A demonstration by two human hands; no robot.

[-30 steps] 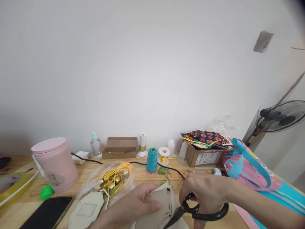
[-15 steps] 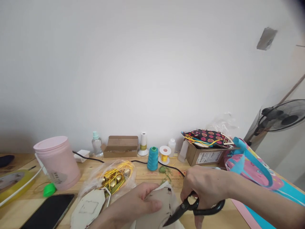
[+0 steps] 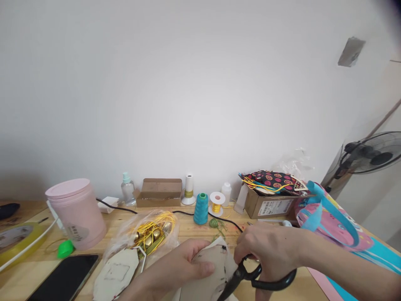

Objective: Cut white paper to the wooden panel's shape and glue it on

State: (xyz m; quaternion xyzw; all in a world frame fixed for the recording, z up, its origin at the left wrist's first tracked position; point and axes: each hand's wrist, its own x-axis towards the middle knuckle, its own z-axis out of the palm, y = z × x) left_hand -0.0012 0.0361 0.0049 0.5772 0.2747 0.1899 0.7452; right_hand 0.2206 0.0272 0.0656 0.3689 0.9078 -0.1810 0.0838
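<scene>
Right hand (image 3: 269,251) grips black scissors (image 3: 250,278), blades now closer on the beige fabric piece's (image 3: 213,267) edge than a moment earlier. Left hand's (image 3: 175,267) fingers pinch that piece above the counter (image 3: 188,228). Beyond: teal thread cone (image 3: 200,209).

Black scissors (image 3: 250,278) against beige fabric piece (image 3: 213,271)

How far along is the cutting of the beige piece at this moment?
Done: one cut beige shape already lies on the table, left of the hands. In hand: the left hand pins a beige piece while the right hand works black scissors at its right edge. Left: that edge is not yet cut through; the rest lies out of frame.
</scene>
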